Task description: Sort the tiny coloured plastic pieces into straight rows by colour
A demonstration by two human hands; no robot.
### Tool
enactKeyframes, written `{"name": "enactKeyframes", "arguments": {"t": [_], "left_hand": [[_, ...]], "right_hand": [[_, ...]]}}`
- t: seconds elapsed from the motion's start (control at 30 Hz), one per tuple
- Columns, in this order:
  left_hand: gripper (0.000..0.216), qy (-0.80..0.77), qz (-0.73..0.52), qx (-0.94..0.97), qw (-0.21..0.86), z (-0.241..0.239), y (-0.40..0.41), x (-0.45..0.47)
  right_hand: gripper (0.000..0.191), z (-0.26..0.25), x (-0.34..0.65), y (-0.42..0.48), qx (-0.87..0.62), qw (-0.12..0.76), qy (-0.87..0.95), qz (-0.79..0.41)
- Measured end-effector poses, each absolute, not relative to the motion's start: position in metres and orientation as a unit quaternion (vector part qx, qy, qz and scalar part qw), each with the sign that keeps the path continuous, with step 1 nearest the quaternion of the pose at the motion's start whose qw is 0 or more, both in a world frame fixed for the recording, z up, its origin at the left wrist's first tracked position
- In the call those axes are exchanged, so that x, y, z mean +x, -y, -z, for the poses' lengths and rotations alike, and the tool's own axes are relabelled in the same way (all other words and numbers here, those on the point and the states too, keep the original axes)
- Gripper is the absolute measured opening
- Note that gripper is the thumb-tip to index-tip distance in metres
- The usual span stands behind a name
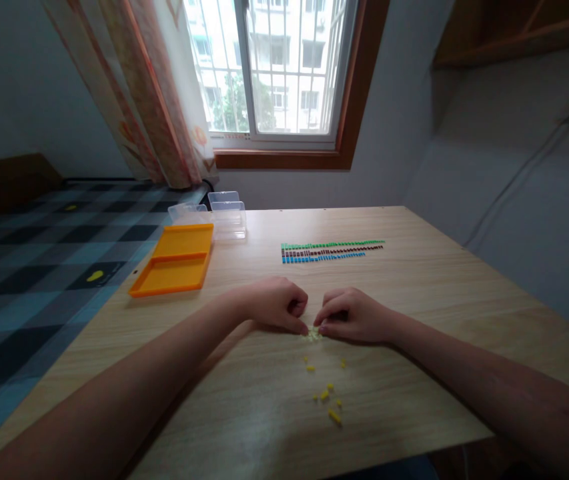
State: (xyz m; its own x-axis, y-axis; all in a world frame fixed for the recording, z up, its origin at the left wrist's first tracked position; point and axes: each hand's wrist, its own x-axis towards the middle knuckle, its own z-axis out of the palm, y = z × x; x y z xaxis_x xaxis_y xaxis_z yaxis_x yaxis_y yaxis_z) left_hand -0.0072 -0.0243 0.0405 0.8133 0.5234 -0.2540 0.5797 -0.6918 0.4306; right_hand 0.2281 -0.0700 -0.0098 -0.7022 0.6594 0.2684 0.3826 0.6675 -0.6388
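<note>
My left hand and my right hand rest on the wooden table, fingers curled, their fingertips meeting over a small pile of pale yellow beads. Both hands pinch at this pile. Several loose yellow beads lie scattered nearer to me. Farther back lie three straight rows of beads: green, brown and blue.
An open orange case lies at the table's left edge, with clear plastic boxes behind it. A bed with a checked cover stands to the left. A window and curtain are behind; a wall is on the right.
</note>
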Motion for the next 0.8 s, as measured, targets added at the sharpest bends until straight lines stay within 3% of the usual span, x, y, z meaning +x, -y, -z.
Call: {"name": "enactKeyframes", "arguments": {"t": [0.23,0.47,0.8], "left_hand": [[0.029,-0.297,0.058,0.914,0.269,-0.039,0.02,-0.01],[0.02,-0.288,0.029,0.88,0.377,-0.031,0.01,-0.015],[0.03,-0.323,-0.089,0.782,0.525,-0.016,0.006,-0.019]], "right_hand": [[0.019,0.014,0.226,0.067,-0.302,0.262,0.873,-0.279],[0.021,0.015,0.227,0.063,-0.36,0.327,0.844,-0.226],[0.02,0.021,0.218,0.05,-0.373,0.319,0.851,-0.186]]}}
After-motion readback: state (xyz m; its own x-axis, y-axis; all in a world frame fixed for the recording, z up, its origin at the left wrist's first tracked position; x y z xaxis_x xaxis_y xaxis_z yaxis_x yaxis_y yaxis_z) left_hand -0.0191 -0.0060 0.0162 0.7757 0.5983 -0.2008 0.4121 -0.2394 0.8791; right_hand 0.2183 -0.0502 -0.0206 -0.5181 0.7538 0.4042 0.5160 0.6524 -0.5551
